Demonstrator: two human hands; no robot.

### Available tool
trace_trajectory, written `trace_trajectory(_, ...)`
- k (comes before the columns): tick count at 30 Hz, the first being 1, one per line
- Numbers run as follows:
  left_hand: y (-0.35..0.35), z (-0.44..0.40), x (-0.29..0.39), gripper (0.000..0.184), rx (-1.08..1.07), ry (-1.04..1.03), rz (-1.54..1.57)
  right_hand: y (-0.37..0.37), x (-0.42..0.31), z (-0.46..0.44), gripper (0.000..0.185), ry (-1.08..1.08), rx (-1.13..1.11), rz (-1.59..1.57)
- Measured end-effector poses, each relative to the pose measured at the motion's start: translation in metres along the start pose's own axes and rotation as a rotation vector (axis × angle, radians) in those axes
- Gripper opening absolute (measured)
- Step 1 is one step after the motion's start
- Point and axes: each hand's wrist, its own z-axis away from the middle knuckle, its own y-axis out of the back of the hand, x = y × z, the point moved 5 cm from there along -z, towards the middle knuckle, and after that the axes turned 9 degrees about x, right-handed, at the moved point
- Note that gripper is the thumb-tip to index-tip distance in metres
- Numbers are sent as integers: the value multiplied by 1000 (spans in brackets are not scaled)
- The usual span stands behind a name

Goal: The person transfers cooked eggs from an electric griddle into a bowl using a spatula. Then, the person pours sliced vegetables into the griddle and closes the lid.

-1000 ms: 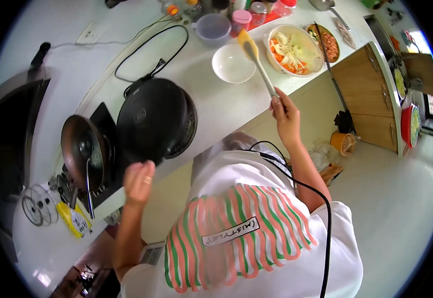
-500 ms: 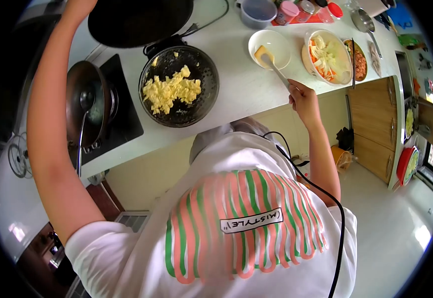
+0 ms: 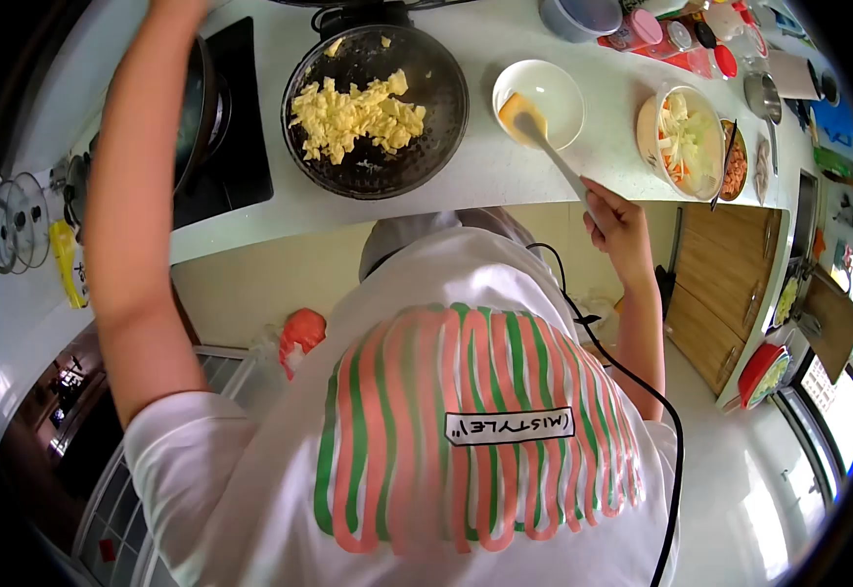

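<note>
My right hand [image 3: 619,227] is closed round the grey handle of a spatula [image 3: 556,157], whose yellowish head rests inside a white bowl [image 3: 565,96]. Left of the bowl, scrambled egg [image 3: 358,115] lies in the round black pan of an electric griddle [image 3: 436,147]. My left arm reaches up past the top left edge of the view, and the hand itself is out of sight. Only the lower edge of the griddle's raised lid shows at the top.
A dark wok [image 3: 197,108] sits on the black hob [image 3: 241,147]. Right of the bowl are a container of cut vegetables [image 3: 681,147] and a dish of diced meat [image 3: 735,168]. Jars [image 3: 679,37] line the back. Glass lids [image 3: 18,225] lie far left.
The griddle lid has been raised, showing the egg. My left hand has gone up out of view. My right hand has lowered the spatula's head into the white bowl. The view has shifted.
</note>
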Motion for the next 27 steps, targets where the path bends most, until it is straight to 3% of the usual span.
trace_trajectory(3, 33, 90, 19, 29, -1, 237, 78, 3, -3, 8, 32, 156, 35, 125)
trace_trajectory(4, 50, 124, -13, 30, 2, 327, 45, 3, -6, 10, 32, 155, 34, 85)
trace_trajectory(6, 73, 178, -10, 22, 15, 304, -59, 4, -22, 16, 31, 149, 33, 9)
trace_trajectory(8, 90, 241, -18, 25, 102, 645, -8, -11, -40, 14, 30, 135, -96, 78)
trace_trajectory(9, 95, 265, -7, 24, 166, 720, 28, -21, -46, 13, 30, 128, -159, 113)
trace_trajectory(11, 85, 308, 25, 21, 111, 934, 155, -36, -53, 4, 29, 141, -173, 223)
trace_trajectory(12, 67, 322, 44, 22, -33, 1009, 275, -42, -55, -2, 29, 138, -166, 261)
trace_trajectory(13, 52, 325, 68, 28, -437, 1045, 235, -46, -57, -7, 29, 134, -159, 303)
trace_trajectory(14, 30, 340, 83, 35, -656, 1002, 368, -48, -61, -13, 30, 117, -189, 317)
trace_trajectory(16, -19, 385, 107, 50, -714, 1048, 511, -57, -64, -32, 29, 143, -294, 378)
trace_trajectory(18, -77, 419, 121, 56, -675, 1409, 642, -72, -72, -46, 29, 147, -354, 409)
trace_trajectory(20, -126, 427, 122, 51, -805, 1399, 508, -96, -75, -56, 29, 253, -420, 405)
trace_trajectory(22, -183, 467, 120, 41, -468, 1694, 582, -117, -81, -60, 27, 288, -480, 483)
trace_trajectory(25, -223, 472, 127, 59, -136, 1710, 534, -146, -81, -62, 25, 257, -495, 473)
trace_trajectory(27, -208, 437, 133, 52, -65, 1639, 504, -162, -85, -62, 26, 324, -405, 598)
